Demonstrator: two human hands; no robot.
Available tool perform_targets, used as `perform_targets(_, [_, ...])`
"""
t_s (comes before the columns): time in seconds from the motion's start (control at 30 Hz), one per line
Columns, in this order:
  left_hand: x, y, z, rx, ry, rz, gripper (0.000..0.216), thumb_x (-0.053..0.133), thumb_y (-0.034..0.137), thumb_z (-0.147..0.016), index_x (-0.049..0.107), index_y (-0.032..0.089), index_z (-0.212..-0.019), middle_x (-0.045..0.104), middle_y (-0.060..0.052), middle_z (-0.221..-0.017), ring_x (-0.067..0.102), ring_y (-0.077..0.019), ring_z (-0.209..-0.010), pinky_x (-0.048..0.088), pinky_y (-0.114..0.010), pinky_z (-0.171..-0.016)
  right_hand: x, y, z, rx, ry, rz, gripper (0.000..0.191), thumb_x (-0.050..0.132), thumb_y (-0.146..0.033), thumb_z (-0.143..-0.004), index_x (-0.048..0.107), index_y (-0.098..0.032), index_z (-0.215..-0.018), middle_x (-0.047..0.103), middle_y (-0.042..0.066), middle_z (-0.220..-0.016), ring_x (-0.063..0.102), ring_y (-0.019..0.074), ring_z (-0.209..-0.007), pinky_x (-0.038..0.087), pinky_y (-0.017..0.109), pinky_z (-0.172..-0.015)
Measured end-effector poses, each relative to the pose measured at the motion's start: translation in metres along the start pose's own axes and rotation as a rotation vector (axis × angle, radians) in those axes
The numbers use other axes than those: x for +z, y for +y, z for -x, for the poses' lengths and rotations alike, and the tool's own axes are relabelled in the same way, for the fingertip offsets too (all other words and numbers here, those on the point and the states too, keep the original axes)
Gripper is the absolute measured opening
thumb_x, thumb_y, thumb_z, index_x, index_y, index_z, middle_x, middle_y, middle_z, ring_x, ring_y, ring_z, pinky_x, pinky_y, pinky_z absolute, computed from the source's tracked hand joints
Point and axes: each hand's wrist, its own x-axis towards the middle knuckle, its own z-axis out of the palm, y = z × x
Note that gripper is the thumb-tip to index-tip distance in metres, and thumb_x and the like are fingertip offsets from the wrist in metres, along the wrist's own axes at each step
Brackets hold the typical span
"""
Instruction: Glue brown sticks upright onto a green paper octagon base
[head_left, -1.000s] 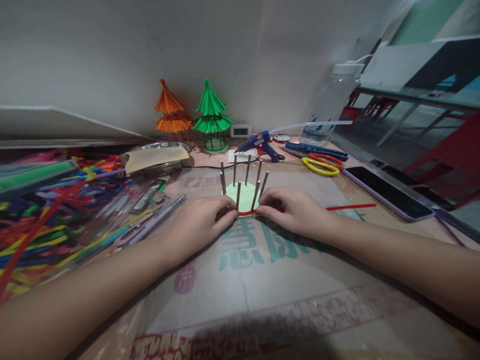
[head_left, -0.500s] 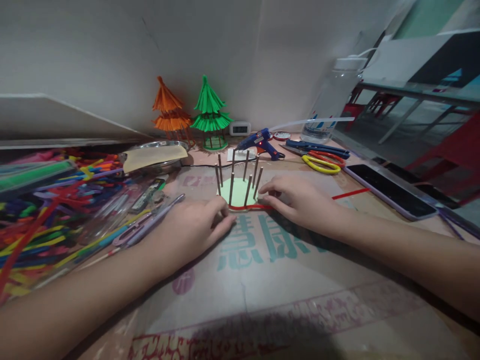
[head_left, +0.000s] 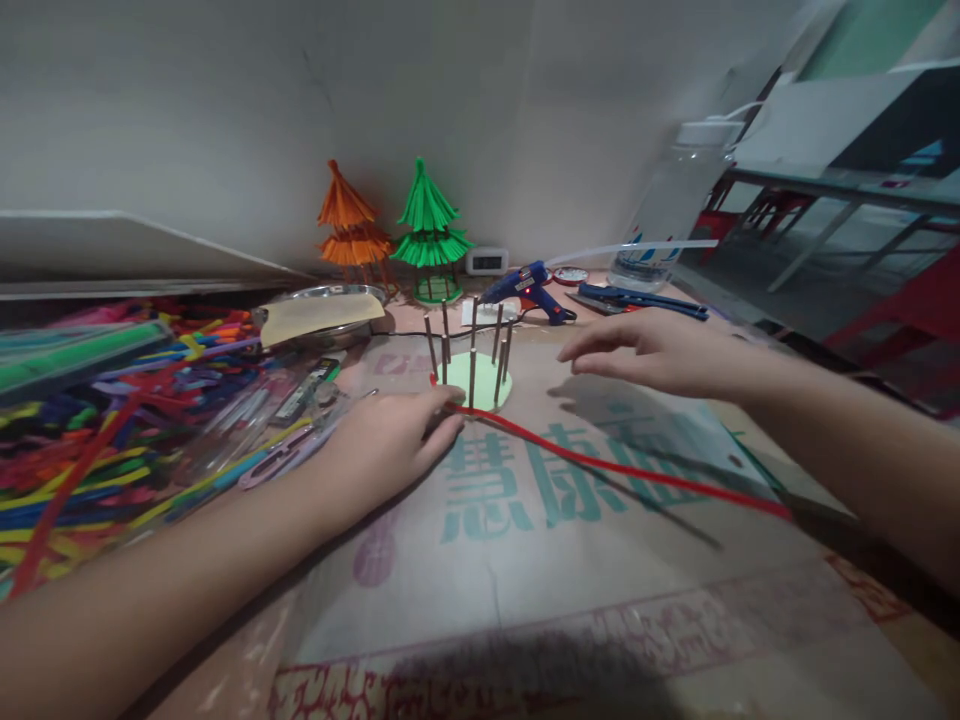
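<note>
A pale green paper disc [head_left: 482,387] with several upright brown sticks [head_left: 472,340] stands on the cardboard mat. A long red straw [head_left: 615,467] runs from the disc's near edge across the mat to the right. My left hand [head_left: 390,440] rests beside the disc, fingers closed and pinching the straw's end against the base. My right hand [head_left: 652,350] hovers above the mat to the right of the sticks, fingers spread, holding nothing.
A heap of coloured straws [head_left: 90,400] fills the left side. At the back stand an orange paper pagoda [head_left: 351,228], a green paper pagoda [head_left: 431,225], a blue glue gun [head_left: 525,290], a metal dish [head_left: 319,305], a water bottle [head_left: 667,200] and blue pliers [head_left: 645,298].
My right hand let go of the red straw and lifted up and to the right. The straw's free length swung toward me across the mat. The disc turned under my left hand.
</note>
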Motion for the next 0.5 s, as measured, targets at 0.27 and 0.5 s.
perform_targets(0.27, [0.011,-0.005,-0.008,0.017,0.077,0.248,0.028,0.049,0.032,-0.098,0.074,0.022,-0.107,0.079,-0.005,-0.105,0.074,-0.0250,-0.092,0.052,-0.034,-0.078,0.069,-0.028,-0.011,-0.036,0.086,-0.064,0.022,0.060,-0.027,-0.093,0.077,-0.021,-0.106,0.079,0.005,-0.099,0.070,0.0196,-0.084,0.050,0.030,-0.076])
perform_targets(0.5, [0.010,-0.005,-0.009,-0.007,0.066,0.290,0.024,0.054,0.034,-0.096,0.074,0.022,-0.105,0.079,-0.004,-0.094,0.071,-0.0214,-0.082,0.047,-0.030,-0.071,0.073,-0.031,-0.024,0.038,0.010,-0.129,0.023,0.063,-0.029,-0.090,0.078,-0.018,-0.103,0.074,0.002,-0.077,0.060,0.0140,-0.064,0.041,0.026,-0.062])
